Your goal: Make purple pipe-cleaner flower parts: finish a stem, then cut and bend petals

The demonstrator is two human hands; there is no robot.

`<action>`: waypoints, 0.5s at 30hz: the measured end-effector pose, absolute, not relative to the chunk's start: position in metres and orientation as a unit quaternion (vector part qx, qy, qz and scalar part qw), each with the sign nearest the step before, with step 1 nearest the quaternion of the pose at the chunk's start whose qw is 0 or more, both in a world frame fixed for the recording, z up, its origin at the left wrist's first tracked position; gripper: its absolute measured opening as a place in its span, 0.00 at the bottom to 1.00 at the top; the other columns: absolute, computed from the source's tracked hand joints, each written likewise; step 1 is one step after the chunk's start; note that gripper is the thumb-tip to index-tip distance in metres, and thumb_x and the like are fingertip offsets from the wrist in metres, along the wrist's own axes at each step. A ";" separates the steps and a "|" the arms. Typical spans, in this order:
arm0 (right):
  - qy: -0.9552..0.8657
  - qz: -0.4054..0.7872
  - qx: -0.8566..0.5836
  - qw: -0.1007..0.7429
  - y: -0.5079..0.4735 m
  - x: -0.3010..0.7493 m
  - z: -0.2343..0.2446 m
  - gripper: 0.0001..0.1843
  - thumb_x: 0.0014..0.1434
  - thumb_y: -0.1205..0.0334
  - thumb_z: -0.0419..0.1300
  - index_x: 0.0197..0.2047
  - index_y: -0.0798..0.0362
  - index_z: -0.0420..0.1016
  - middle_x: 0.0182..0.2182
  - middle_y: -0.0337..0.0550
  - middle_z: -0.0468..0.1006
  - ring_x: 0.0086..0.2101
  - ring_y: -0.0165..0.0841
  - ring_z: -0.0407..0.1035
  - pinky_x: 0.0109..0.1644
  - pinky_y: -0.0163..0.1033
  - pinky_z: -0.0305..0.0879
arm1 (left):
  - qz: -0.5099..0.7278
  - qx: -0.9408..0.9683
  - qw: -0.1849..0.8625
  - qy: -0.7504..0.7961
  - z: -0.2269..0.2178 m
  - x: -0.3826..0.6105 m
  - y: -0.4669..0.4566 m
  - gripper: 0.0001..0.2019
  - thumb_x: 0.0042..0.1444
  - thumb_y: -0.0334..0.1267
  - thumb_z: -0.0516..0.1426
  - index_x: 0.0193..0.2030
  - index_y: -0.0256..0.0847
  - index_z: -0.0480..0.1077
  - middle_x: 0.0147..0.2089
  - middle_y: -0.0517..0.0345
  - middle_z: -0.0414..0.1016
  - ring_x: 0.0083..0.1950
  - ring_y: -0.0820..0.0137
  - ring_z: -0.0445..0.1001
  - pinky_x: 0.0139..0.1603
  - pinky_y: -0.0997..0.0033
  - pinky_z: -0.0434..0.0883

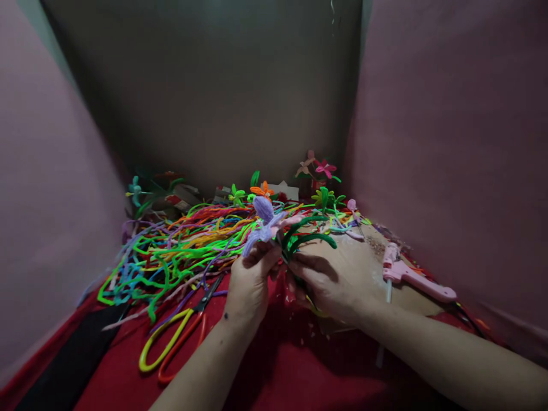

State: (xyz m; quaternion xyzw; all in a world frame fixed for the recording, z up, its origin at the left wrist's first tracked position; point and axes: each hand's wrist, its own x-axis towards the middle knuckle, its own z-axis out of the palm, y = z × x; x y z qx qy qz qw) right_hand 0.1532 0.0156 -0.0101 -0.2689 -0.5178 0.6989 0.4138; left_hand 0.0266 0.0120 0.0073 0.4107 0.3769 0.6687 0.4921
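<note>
Now, with a purple pipe-cleaner flower as the centre of the dial, the left hand sits at six o'clock, thumb and forefinger pinching the bloom at its base. At four o'clock is the right hand, its fingers drawn in close to the foot of the dark green pipe-cleaner leaves, which arch out toward three. I cannot tell exactly what those fingers grip, for their tips are partly hidden.

Between seven and eight, scissors with one yellow and one orange handle lie on the red cloth, their blades at the edge of a heap of loose, multicoloured pipe cleaners that spreads at nine. An orange pipe-cleaner flower stands beyond at twelve, and a hot-pink one at two. Between three and four, a pink hot-glue gun rests on a tan board, a translucent glue stick jutting from it toward six.
</note>
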 end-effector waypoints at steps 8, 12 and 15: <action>-0.507 0.716 -0.274 0.395 0.011 0.154 -0.006 0.16 0.56 0.50 0.56 0.28 0.52 0.58 0.16 0.29 0.55 0.16 0.21 0.43 0.17 0.29 0.38 | 0.673 0.402 0.491 0.380 0.009 0.027 0.011 0.08 0.39 0.33 0.65 0.25 0.39 0.69 0.21 0.67 0.60 0.19 0.81 0.55 0.17 0.79 0.55; -0.461 0.747 -0.288 0.383 0.008 0.152 -0.005 0.18 0.56 0.48 0.57 0.29 0.51 0.55 0.17 0.28 0.53 0.16 0.21 0.41 0.17 0.28 0.37 | 0.678 0.406 0.487 0.372 0.007 0.026 0.012 0.08 0.39 0.31 0.65 0.25 0.40 0.69 0.21 0.67 0.60 0.20 0.81 0.54 0.17 0.79 0.53; -0.437 0.766 -0.280 0.380 0.006 0.151 -0.003 0.19 0.55 0.47 0.58 0.30 0.50 0.54 0.17 0.27 0.53 0.17 0.21 0.39 0.17 0.28 0.35 | 0.677 0.410 0.489 0.367 0.007 0.026 0.012 0.08 0.39 0.31 0.65 0.26 0.40 0.70 0.21 0.68 0.62 0.20 0.80 0.56 0.18 0.79 0.54</action>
